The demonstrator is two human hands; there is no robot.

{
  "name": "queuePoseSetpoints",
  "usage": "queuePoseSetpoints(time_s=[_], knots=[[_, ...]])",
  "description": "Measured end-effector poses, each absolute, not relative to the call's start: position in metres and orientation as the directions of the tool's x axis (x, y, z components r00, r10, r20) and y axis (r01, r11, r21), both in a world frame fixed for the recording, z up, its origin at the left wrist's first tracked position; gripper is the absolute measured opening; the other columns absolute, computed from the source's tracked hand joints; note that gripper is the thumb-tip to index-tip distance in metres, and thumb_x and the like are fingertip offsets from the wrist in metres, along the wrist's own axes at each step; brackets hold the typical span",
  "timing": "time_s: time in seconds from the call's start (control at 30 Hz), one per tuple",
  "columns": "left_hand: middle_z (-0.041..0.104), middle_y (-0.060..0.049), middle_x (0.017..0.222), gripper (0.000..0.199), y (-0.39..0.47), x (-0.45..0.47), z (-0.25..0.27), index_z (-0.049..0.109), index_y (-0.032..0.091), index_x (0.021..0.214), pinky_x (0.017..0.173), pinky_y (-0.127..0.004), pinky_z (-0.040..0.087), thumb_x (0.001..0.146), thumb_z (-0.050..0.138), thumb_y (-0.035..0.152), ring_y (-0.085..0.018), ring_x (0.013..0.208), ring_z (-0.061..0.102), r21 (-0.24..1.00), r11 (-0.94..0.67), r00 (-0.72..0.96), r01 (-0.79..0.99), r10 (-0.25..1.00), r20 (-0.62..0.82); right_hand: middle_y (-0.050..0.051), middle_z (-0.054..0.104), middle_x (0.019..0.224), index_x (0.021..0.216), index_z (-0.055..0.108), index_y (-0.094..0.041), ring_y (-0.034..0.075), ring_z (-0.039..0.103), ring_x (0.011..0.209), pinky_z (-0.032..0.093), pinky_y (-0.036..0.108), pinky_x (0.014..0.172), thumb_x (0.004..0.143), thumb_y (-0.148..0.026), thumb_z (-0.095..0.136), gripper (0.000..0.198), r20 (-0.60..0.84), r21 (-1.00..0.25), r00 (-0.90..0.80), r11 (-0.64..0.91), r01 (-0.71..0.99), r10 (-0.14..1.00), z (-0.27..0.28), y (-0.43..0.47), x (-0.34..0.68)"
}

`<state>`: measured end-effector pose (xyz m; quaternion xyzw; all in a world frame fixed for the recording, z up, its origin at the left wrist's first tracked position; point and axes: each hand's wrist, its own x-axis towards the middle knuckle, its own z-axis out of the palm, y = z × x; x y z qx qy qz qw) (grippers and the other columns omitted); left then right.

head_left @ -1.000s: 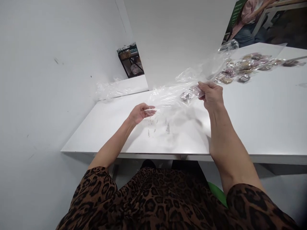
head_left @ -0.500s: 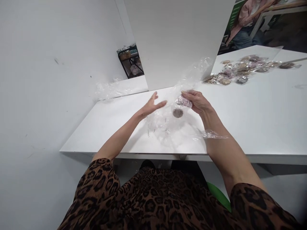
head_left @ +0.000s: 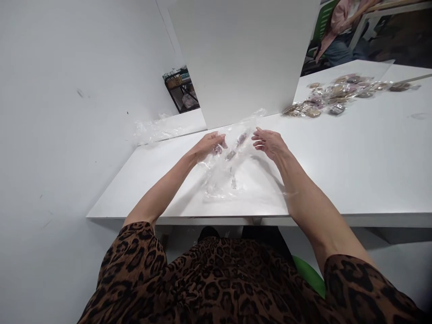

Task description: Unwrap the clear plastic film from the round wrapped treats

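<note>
Left hand closed on clear film; right hand open beside it

From my station I record the left hand (head_left: 212, 143) above the worktop (head_left: 371, 162), thumb and fingers drawn together on the upper left part of a sheet of clear film (head_left: 216, 177). A purplish piece shows at its fingertips; I cannot tell whether the hand has hold of that as well.

I record the right hand (head_left: 268, 143) across from it, palm turned inward, thumb raised and fingers loosely spread. It appears to grip nothing. Its fingertips are close to the film's right side, and I cannot confirm contact.

The film lies crumpled between the two hands, running down towards the near edge of the worktop. I note dark pieces (head_left: 241, 138) within its outline, set in a slanting line; glare prevents me from telling whether they are inside it or beneath it.

Well to the right, I find a heap of wrapped items (head_left: 337, 95), brown, tan and purplish, on the worktop beside the foot of an upright panel (head_left: 243, 58). Loose film (head_left: 155, 129) is bunched at the left, near the wall (head_left: 67, 148). Beyond the panel I observe a seated person with a pink sleeve (head_left: 339, 20).
</note>
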<state>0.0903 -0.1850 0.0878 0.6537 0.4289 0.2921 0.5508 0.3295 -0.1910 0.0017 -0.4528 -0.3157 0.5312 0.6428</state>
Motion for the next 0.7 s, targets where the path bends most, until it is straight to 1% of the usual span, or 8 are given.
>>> queuePoseSetpoints(time_s=[0.1,0.23,0.33,0.4,0.47,0.5,0.6,0.7], knots=[[0.064,-0.001,0.062,0.032,-0.183,0.095,0.110,0.054,0.017,0.075,0.049,-0.020,0.032,0.097,0.069,0.035,-0.006,0.048,0.046,0.937,-0.148,0.435,0.316,0.900,-0.004,0.002,0.066,0.073,0.076,0.063,-0.017,0.008,0.057,0.051,0.046,0.020,0.045,0.085,-0.028,0.079,0.021,-0.108,-0.923,0.367,0.044,-0.382,0.924,-0.001,-0.189,0.335],[0.057,0.002,0.057,0.033,-0.181,0.099,0.137,0.054,0.018,0.076,0.048,-0.019,0.030,0.096,0.071,0.036,-0.005,0.046,0.044,0.907,-0.254,0.423,0.336,0.901,0.095,0.002,0.067,0.072,0.077,0.062,-0.018,0.008,0.056,0.051,0.045,0.020,0.046,0.078,-0.015,0.075,0.013,-0.107,-0.926,0.395,0.053,-0.373,0.912,-0.002,-0.189,0.337],[0.052,0.003,0.060,0.033,-0.177,0.103,0.157,0.055,0.018,0.083,0.054,-0.019,0.038,0.097,0.070,0.044,-0.008,0.055,0.053,0.896,-0.316,0.380,0.311,0.906,0.188,0.002,0.066,0.071,0.077,0.063,-0.017,0.008,0.055,0.051,0.044,0.019,0.047,0.076,-0.013,0.073,0.011,-0.109,-0.931,0.362,0.032,-0.363,0.926,0.000,-0.191,0.336],[0.050,0.003,0.063,0.036,-0.173,0.105,0.172,0.054,0.020,0.088,0.062,-0.022,0.046,0.099,0.064,0.053,-0.012,0.066,0.060,0.870,-0.388,0.355,0.303,0.894,0.275,0.002,0.066,0.072,0.079,0.063,-0.016,0.007,0.055,0.051,0.043,0.019,0.047,0.076,-0.013,0.072,0.010,-0.109,-0.931,0.348,0.027,-0.363,0.931,0.002,-0.193,0.335],[0.049,0.002,0.065,0.038,-0.169,0.107,0.190,0.051,0.024,0.087,0.068,-0.026,0.051,0.100,0.056,0.060,-0.015,0.076,0.062,0.830,-0.460,0.330,0.315,0.873,0.359,0.002,0.066,0.072,0.079,0.064,-0.016,0.007,0.054,0.051,0.043,0.019,0.048,0.077,-0.012,0.072,0.009,-0.106,-0.931,0.351,0.031,-0.363,0.930,0.003,-0.195,0.334],[0.049,0.002,0.065,0.037,-0.168,0.107,0.199,0.050,0.026,0.086,0.069,-0.027,0.052,0.101,0.054,0.060,-0.015,0.078,0.060,0.810,-0.493,0.317,0.318,0.860,0.399,0.002,0.066,0.072,0.079,0.064,-0.016,0.007,0.054,0.051,0.043,0.019,0.048,0.077,-0.012,0.071,0.009,-0.107,-0.931,0.356,0.032,-0.363,0.928,0.004,-0.195,0.334],[0.051,0.001,0.070,0.027,-0.165,0.106,0.229,0.047,0.030,0.081,0.065,-0.027,0.050,0.100,0.056,0.046,-0.015,0.080,0.055,0.754,-0.590,0.294,0.289,0.804,0.516,0.002,0.066,0.073,0.078,0.064,-0.016,0.007,0.054,0.051,0.043,0.019,0.048,0.079,-0.011,0.070,0.008,-0.113,-0.931,0.359,0.028,-0.364,0.927,0.006,-0.196,0.335],[0.055,0.000,0.077,0.020,-0.168,0.104,0.250,0.049,0.033,0.082,0.061,-0.029,0.050,0.098,0.057,0.041,-0.017,0.087,0.061,0.699,-0.695,0.258,0.171,0.716,0.649,0.001,0.066,0.075,0.080,0.064,-0.017,0.007,0.055,0.053,0.044,0.019,0.049,0.079,-0.016,0.073,0.009,-0.083,-0.928,0.346,0.054,-0.369,0.935,0.008,-0.196,0.334]])
